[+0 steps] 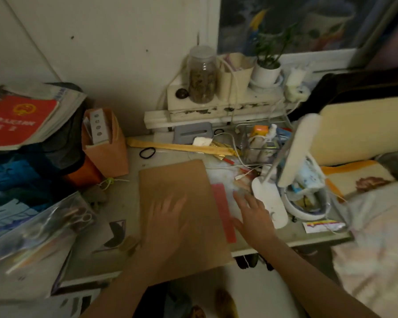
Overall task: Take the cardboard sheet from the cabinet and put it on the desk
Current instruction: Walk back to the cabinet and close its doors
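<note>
Two bare hands spread flat over a crowded desk: the left hand [168, 216], blurred, lies palm-down on the cardboard sheet [182, 198] with fingers splayed and gripping nothing; the right hand [254, 214], equally open, rests on the bare desktop just beside the sheet, near the white lamp base [270, 203].

The sheet lies on the desk [319, 237], so the task looks all but done — what remains, by the look of it, is settling the sheet. Its near edge overhangs the desk's front lip, and a gentle push away from the body under a flat palm would likely seat it fully without buckling it. A pink strip [223, 212] shows from beneath its right edge; sliding could drag that along.

Room is tight. To the left, a clear plastic pouch [39, 228] and a brown paper bag [106, 145] crowd the sheet; to the right, the lamp base and trailing white cables [237, 157] hem it in. Beyond the far edge there is only a short bare stretch, holding a black hair tie [147, 153], before a long yellow ruler [182, 146] — a small forward margin. At the back, a jar [202, 74] and a potted plant [267, 65] stand on a raised shelf, well clear.
</note>
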A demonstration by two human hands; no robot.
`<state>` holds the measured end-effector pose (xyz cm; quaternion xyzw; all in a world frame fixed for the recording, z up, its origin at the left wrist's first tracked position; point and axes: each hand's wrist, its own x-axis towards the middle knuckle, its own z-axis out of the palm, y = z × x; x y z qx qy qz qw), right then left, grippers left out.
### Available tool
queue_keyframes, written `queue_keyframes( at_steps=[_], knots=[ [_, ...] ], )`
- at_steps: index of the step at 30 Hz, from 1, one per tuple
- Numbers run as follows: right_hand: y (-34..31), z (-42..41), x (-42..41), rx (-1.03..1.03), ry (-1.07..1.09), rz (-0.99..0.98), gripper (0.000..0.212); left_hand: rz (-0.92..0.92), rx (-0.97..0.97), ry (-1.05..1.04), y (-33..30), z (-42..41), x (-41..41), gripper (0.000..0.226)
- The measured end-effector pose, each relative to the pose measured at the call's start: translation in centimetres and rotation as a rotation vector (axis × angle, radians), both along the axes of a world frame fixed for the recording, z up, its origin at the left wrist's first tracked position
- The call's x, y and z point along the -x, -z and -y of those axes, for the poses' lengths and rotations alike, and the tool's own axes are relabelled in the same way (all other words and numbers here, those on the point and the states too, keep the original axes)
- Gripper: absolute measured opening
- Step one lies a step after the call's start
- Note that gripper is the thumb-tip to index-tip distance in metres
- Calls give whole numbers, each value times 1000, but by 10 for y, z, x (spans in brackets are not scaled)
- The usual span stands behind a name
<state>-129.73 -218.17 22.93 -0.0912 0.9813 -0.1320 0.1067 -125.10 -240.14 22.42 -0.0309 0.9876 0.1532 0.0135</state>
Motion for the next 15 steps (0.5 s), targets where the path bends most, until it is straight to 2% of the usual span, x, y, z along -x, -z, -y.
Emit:
queue_keyframes(
  at_steps=[2,4,9,15],
  knots=[
    [-15,-21,-22,33,76,-42,63,-44,74,151,-13,-33,1,57],
    [-24,-40,-40,37,120,-61,63,-89,70,245,-26,-63,1,57],
    [-51,-134,-111,53,420,-126,61,-126,51,584,-52,-176,-11,58],
    [-79,-254,-222,37,794,-218,57,-205,24,886,-81,-329,-60,56]
  ],
)
